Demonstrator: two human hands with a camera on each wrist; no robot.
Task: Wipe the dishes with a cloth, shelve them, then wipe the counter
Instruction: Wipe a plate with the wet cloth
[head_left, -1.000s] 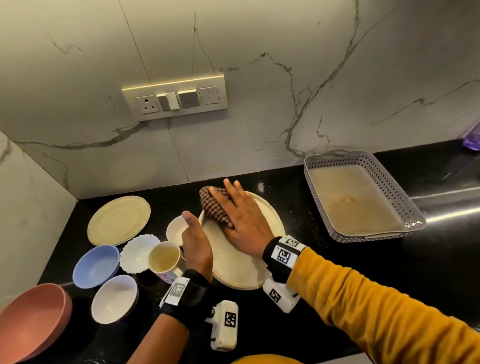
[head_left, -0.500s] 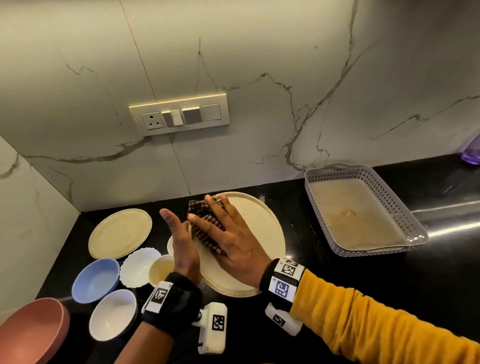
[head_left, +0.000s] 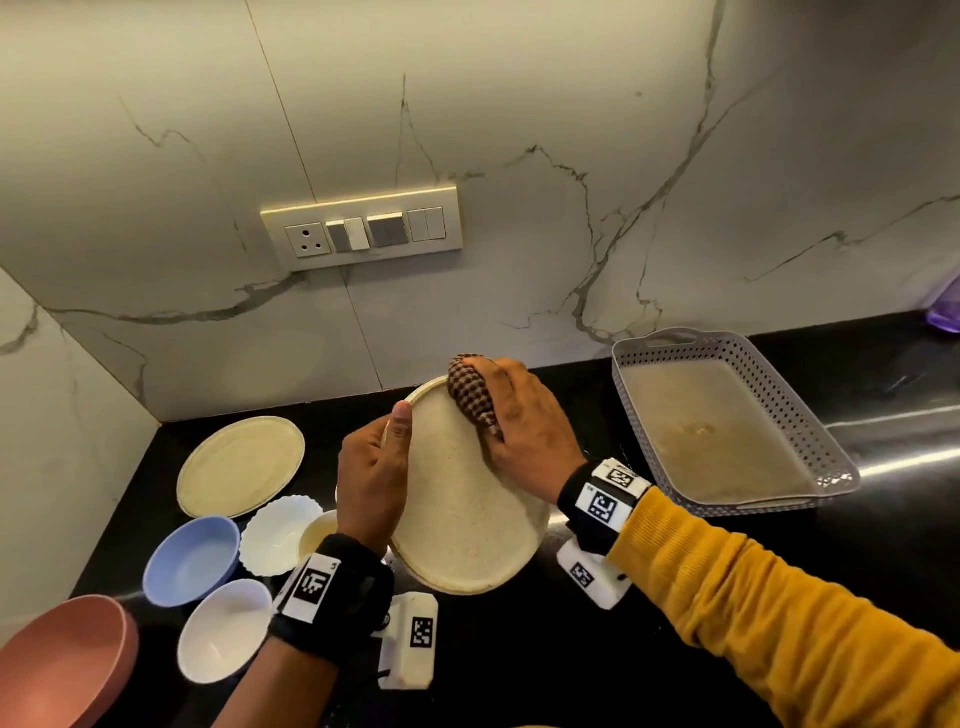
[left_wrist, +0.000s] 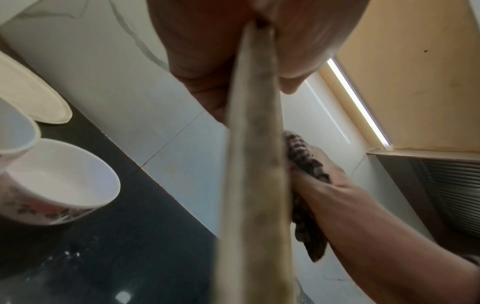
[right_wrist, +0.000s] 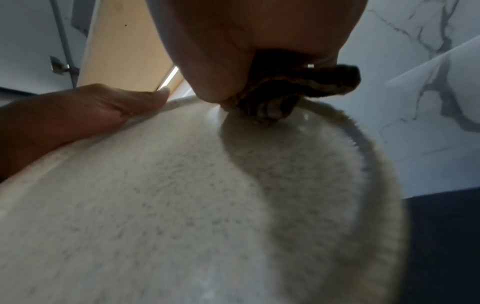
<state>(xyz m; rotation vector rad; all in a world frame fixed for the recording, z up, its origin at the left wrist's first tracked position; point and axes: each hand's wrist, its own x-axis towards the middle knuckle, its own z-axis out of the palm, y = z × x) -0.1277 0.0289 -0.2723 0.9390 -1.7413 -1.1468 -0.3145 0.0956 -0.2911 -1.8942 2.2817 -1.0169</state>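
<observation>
Left hand grips plate by left rim, plate tilted above bench. Right hand clutches cloth, pressed on plate's far edge.

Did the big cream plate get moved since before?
Yes. The big round cream plate lay flat on the black counter; now its far edge tilts up toward the marble wall.
</observation>
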